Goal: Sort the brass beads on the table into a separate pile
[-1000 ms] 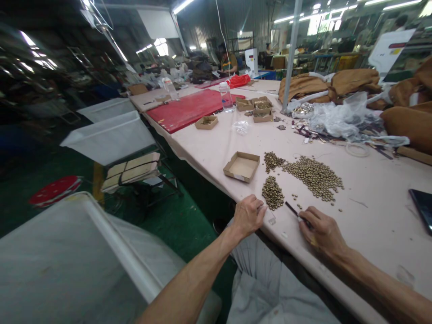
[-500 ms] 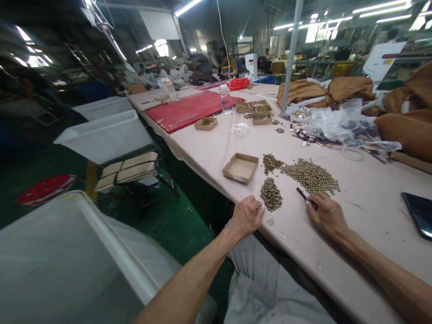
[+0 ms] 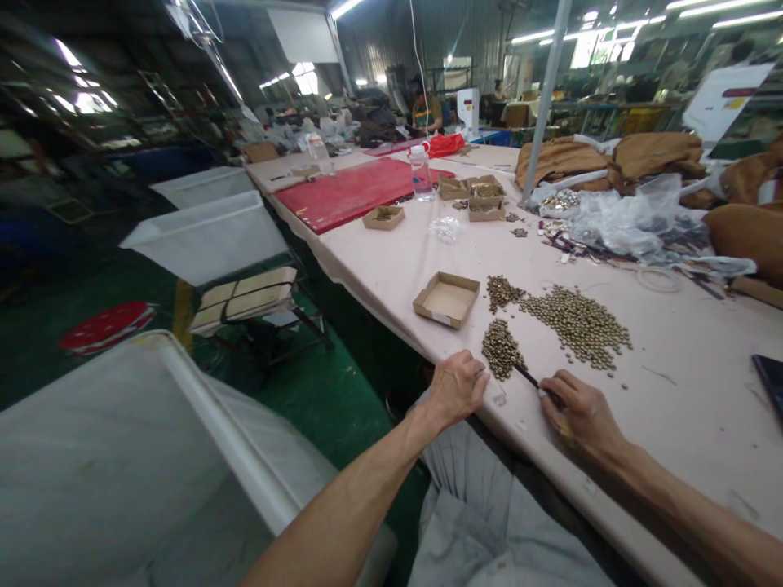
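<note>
My right hand [image 3: 578, 412] rests on the pale table [image 3: 673, 391], closed round a thin dark stick [image 3: 529, 377] whose tip reaches the small pile of brass rings [image 3: 502, 349]. At the table's near edge my left hand [image 3: 456, 385] is curled shut just left of that pile; what it holds, if anything, is hidden. A larger spread of brass rings [image 3: 578, 319] lies beyond my right hand. A third small heap [image 3: 502, 292] sits farther back. An empty shallow cardboard tray [image 3: 446, 298] stands left of the heaps.
Farther along the table are a red mat [image 3: 355, 191], a plastic bottle [image 3: 421, 173], several small cardboard boxes [image 3: 480, 196], crumpled clear plastic [image 3: 630, 216] and brown garments [image 3: 612, 155]. White bins [image 3: 208, 236] stand left of the table. A dark phone [image 3: 771, 383] lies at the right edge.
My right hand drew back from the big spread toward me and left, and the stick's tip now meets the small pile. The left hand stayed put.
</note>
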Motion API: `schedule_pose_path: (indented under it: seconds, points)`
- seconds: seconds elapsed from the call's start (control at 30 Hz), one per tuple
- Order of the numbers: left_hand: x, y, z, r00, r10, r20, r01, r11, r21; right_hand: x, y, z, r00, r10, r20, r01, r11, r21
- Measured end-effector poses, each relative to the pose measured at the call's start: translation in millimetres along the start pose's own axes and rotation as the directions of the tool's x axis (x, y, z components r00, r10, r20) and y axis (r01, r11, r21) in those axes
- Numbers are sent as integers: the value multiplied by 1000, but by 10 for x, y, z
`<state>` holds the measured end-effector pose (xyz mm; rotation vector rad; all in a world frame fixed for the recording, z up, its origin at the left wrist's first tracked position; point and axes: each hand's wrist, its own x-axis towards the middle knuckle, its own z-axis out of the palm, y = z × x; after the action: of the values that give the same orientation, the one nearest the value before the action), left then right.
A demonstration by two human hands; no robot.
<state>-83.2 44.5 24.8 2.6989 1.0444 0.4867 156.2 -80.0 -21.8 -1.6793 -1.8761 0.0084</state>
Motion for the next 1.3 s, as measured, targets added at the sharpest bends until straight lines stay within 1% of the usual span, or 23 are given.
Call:
schedule_pose_path:
  seconds: [0.2, 0.37, 0.57, 0.83, 1.1, 1.3]
  points:
    - [19, -17, 6, 1000, 11, -9, -11, 1000, -7, -58, 86, -50, 1000, -12, -25, 10, 998, -69]
    - [19, -22, 21, 1000, 5, -11, -5, 1000, -18, -98, 90, -39, 999, -12, -36, 7, 992, -123]
    - [14, -36, 35, 1000, 2, 1, -2, 1000, -18, -60, 85, -40, 999, -9, -42, 1, 981, -193]
    - [16, -37, 27, 1000, -7, -2, 7, 1000, -28, -46, 119, 29, 997, 8, -71, -25, 968, -250]
    - [28, -43, 33, 1000, -8, -5, 8, 999, -32, -30, 61, 19, 997, 9, -76, -32, 951, -308]
    - [26, -53, 54, 1000, -16, -15, 15, 999, -41, -12, 14, 8, 998, -26, -51, 6, 930, -368]
